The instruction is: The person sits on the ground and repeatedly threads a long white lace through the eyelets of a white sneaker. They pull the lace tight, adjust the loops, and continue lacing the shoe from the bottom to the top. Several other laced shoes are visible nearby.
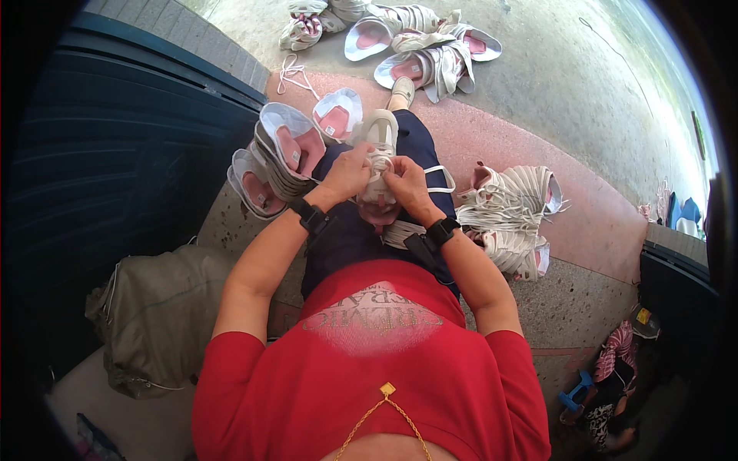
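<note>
Fingers of both hands meet over the laces of a white sneaker (380,146) that rests on the person's lap, toe pointing away. The left hand (348,173) lies over the shoe's left side, its fingers curled and pinched together on the lacing at the middle of the upper. The right hand (406,183) comes in from the right, its fingertips likewise closed on the laces, just touching the left hand's fingers above the tongue. The sneaker's toe shows beyond the knuckles; its heel end is hidden beneath the hands. Whether each hand holds a separate lace end cannot be told.

Each wrist wears a black band (312,217). Below the shoe lie dark blue trousers (350,242), and nearer still a red shirt (369,369) with a gold chain.

Just left of the left hand stands a stack of white sneakers with pink insoles (280,154), leaning against one another on their sides. Right of the right hand, on the reddish paving (592,223), lies a heap of white sneakers with loose laces (511,211). Farther off, at the far edge, more white-and-pink sneakers (419,46) are scattered on grey concrete. A loose white shoelace (294,74) lies far left near a dark blue shutter (115,154). A grey-green bag (157,319) sits near left.
</note>
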